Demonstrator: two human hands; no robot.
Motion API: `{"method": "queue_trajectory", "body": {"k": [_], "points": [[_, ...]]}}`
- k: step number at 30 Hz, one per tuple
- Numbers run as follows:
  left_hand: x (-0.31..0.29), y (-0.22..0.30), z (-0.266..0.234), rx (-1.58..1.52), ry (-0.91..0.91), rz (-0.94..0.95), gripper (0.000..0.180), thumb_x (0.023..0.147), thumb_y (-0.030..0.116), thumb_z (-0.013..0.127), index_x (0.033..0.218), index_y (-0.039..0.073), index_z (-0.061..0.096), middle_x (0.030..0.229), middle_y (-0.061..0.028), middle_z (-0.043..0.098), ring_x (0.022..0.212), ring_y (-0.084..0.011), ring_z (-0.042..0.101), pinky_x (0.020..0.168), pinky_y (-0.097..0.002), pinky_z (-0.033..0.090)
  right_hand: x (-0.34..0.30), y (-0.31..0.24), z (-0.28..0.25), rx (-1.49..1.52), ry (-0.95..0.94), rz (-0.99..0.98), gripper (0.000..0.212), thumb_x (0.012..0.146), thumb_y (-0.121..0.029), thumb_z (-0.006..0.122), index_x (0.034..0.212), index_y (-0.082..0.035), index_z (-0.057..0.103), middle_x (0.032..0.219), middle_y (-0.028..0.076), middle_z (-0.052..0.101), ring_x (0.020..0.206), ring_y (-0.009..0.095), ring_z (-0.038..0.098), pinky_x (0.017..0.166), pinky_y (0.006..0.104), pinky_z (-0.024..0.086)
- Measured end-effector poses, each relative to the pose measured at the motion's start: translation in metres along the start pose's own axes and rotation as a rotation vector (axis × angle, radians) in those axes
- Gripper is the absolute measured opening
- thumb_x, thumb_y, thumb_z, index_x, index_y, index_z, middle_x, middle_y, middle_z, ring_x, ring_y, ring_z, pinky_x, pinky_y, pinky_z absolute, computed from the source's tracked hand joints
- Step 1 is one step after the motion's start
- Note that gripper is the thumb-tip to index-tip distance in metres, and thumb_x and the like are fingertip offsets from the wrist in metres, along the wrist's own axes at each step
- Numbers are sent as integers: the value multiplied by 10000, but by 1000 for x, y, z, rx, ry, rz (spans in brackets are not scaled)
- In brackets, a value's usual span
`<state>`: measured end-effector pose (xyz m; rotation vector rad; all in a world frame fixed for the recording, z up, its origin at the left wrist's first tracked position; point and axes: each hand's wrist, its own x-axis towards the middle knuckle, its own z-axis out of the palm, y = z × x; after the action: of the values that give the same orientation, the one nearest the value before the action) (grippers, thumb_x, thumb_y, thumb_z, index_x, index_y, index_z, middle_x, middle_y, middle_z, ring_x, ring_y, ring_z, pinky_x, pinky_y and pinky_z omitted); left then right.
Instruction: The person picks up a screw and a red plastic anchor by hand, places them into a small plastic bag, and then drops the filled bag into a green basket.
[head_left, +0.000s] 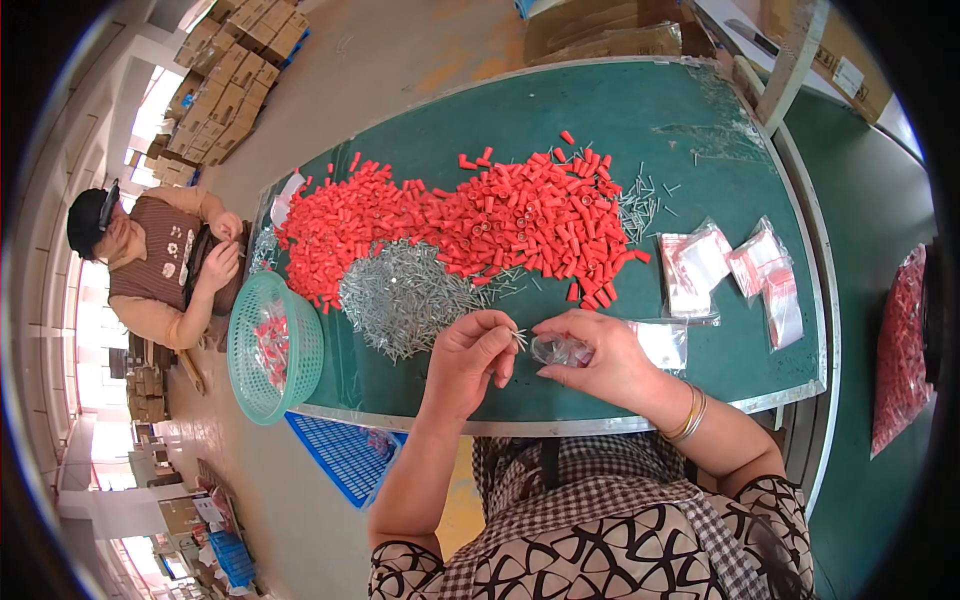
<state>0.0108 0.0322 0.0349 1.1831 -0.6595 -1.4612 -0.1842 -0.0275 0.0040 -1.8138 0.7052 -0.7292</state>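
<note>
My left hand [470, 362] is closed, with a few thin metal nails [519, 340] sticking out between thumb and fingertips. Facing it just to the right, my right hand [612, 360] grips a small clear plastic bag [562, 350], its mouth turned toward the nails; the bag's contents are too blurred to make out. Beyond my left hand lies a heap of silvery nails [405, 300]. A large pile of red plastic caps [540, 215] spreads behind it across the green table [400, 135]. Partly behind my right hand lies another clear bag [662, 345].
Flat clear bags with red strips [695, 268] lie at the table's right, with more bags [770, 285] beside them. A green basket [245, 365] holding filled bags stands at the left edge, above a blue crate [345, 460]. A co-worker [150, 250] sits at the far left.
</note>
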Motion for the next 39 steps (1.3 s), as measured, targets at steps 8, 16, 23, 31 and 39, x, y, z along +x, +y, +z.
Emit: {"method": "queue_trajectory", "body": {"k": [8, 16, 23, 31, 39], "points": [[-2, -1, 10, 134, -2, 34, 108, 909, 78, 585, 980, -1, 606, 732, -55, 605, 513, -90, 517, 436, -217, 411, 0, -1, -2, -14, -5, 9, 417, 706, -170, 774, 1088, -84, 631, 982, 85, 649, 862, 255, 644, 729, 335, 525], [-5, -5, 22, 536, 12, 187, 84, 859, 33, 657, 933, -5, 670, 804, -7, 586, 608, -51, 507, 514, -173, 380, 0, -2, -3, -17, 5, 5, 413, 704, -175, 775, 1081, -83, 632, 981, 82, 653, 864, 254, 646, 723, 338, 527], [-5, -9, 17, 585, -20, 277, 95, 841, -28, 652, 931, -20, 680, 854, 4, 562, 729, -38, 496, 611, -163, 373, -1, -1, -2, -26, 6, -19, 414, 704, -193, 778, 1077, -89, 631, 969, 81, 652, 869, 270, 641, 734, 354, 521], [-16, -1, 0, 388, 245, 428, 92, 855, -18, 637, 942, -1, 662, 825, 19, 549, 618, -25, 462, 514, -171, 349, 1, -10, -12, 42, -38, -220, 439, 677, -140, 787, 1084, -82, 634, 964, 89, 650, 858, 272, 642, 726, 348, 519], [14, -10, -28, 989, 447, 606, 166, 798, -17, 650, 957, 27, 664, 830, -60, 594, 651, -130, 564, 566, -242, 449, -2, -11, -8, 112, -59, -260, 452, 633, -108, 818, 1051, -65, 650, 1003, 110, 654, 872, 273, 648, 733, 337, 527]]}}
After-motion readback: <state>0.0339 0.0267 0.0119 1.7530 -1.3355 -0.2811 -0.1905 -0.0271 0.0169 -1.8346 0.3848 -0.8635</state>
